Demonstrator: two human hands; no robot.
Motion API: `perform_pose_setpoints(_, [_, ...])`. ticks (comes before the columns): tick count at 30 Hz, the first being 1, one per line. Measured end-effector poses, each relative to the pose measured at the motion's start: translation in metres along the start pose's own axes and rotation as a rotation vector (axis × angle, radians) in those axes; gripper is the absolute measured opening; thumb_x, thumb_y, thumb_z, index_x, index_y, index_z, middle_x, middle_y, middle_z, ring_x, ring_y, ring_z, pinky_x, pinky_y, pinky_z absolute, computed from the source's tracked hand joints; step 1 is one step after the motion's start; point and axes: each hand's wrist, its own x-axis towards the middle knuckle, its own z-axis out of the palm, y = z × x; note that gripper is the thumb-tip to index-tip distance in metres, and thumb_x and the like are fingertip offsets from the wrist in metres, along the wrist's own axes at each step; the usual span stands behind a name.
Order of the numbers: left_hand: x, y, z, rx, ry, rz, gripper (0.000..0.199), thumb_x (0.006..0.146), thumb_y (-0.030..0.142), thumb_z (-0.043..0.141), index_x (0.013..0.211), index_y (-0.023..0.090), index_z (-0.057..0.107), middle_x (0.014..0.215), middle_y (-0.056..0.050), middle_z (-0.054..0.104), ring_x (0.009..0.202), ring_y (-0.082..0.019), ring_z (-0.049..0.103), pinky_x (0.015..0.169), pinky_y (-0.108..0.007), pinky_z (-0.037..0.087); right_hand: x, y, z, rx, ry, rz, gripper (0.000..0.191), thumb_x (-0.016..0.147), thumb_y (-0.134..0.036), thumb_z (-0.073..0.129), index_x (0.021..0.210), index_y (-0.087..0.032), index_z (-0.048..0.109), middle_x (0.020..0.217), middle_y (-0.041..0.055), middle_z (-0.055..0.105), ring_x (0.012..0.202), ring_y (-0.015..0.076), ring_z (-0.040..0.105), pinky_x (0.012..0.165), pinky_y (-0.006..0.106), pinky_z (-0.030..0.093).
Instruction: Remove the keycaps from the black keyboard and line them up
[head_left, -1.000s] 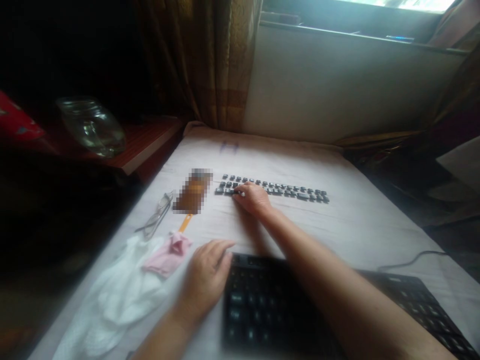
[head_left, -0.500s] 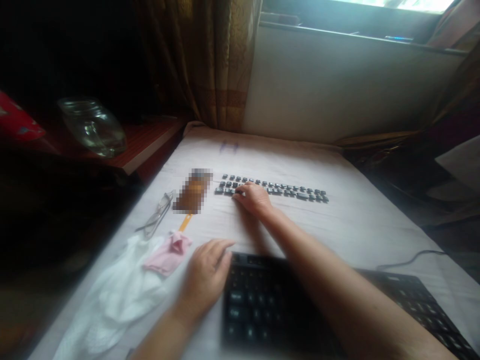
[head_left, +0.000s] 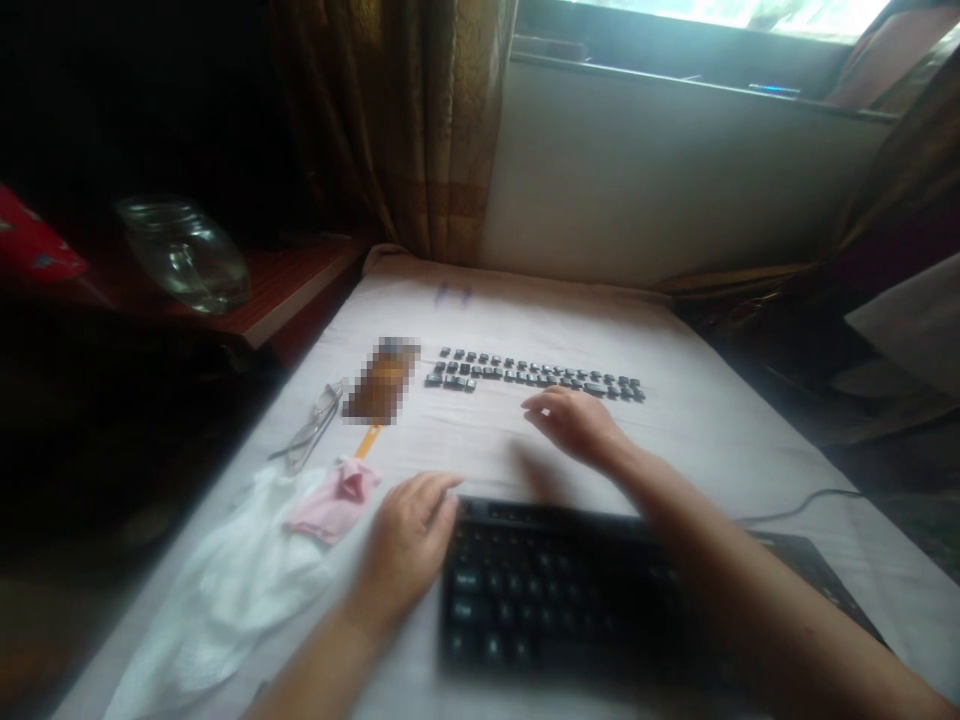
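A black keyboard (head_left: 525, 590) lies at the near side of the cloth-covered table, partly under my right forearm. Beyond it, small black keycaps (head_left: 551, 378) stand in three rows, with a gap in the nearest row. My left hand (head_left: 416, 530) rests at the keyboard's upper left corner, fingers bent and thumb apart, holding nothing visible. Over the cloth between the rows and the keyboard is my right hand (head_left: 574, 420). Its thumb and fingertips come together in a pinch; anything between them is too small to make out.
Glasses (head_left: 315, 425), a pink cloth (head_left: 337, 500) and a white cloth (head_left: 232, 590) lie at the left, near a blurred-out brown item (head_left: 382, 385). A glass jar (head_left: 187, 255) stands on the wooden shelf (head_left: 300, 285). A cable (head_left: 802, 502) runs right.
My right hand has moved away from the left part of the keycap rows, to the right and nearer. My left hand has barely moved. The view has shifted slightly.
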Motion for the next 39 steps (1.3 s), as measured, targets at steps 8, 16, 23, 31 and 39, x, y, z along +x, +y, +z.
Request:
perform_pose_setpoints(8, [0.002,0.0,-0.002,0.019,-0.017,0.002,0.023,0.092,0.024,0.049,0.101,0.021,0.07,0.098,-0.005,0.076,0.091,-0.02,0.071,0.083,-0.034,0.056,-0.103,0.019,-0.023,0.194,-0.016,-0.215,0.023,0.092,-0.02,0.053,0.103,-0.024,0.073,0.098,0.0064,0.074,0.08,0.0169,0.071,0.071,0.028,0.056])
perform_pose_setpoints(16, [0.004,-0.001,-0.002,0.042,-0.066,-0.002,0.025,0.092,0.031,0.049,0.1,0.021,0.07,0.098,-0.004,0.076,0.091,-0.021,0.071,0.084,-0.035,0.055,-0.161,0.017,-0.027,-0.002,-0.112,-0.31,0.04,0.09,-0.009,0.05,0.117,-0.032,0.068,0.128,0.0053,0.065,0.107,0.0226,0.065,0.087,0.034,0.054])
perform_pose_setpoints(23, [0.003,0.0,-0.003,0.059,-0.094,-0.042,0.028,0.091,0.035,0.048,0.101,0.021,0.07,0.1,-0.005,0.076,0.094,-0.021,0.07,0.087,-0.035,0.054,-0.156,0.018,-0.031,-0.141,-0.067,-0.46,0.021,0.094,-0.014,0.052,0.103,-0.022,0.068,0.106,0.0082,0.071,0.084,0.0186,0.067,0.072,0.028,0.054])
perform_pose_setpoints(31, [0.005,0.003,-0.004,0.063,-0.115,-0.068,0.031,0.09,0.037,0.047,0.101,0.02,0.071,0.101,-0.006,0.075,0.096,-0.023,0.069,0.09,-0.038,0.054,-0.144,0.008,-0.048,-0.399,-0.24,-0.713,0.015,0.09,-0.005,0.054,0.081,-0.016,0.06,0.077,0.0039,0.063,0.064,0.0161,0.06,0.052,0.027,0.042])
perform_pose_setpoints(39, [0.005,0.002,-0.004,0.068,-0.117,-0.052,0.031,0.091,0.036,0.047,0.102,0.019,0.07,0.1,-0.006,0.075,0.095,-0.023,0.069,0.089,-0.038,0.054,-0.15,0.018,-0.051,-0.261,-0.172,-0.628,0.022,0.084,0.001,0.052,0.092,-0.017,0.063,0.077,0.0032,0.064,0.056,0.014,0.059,0.048,0.024,0.041])
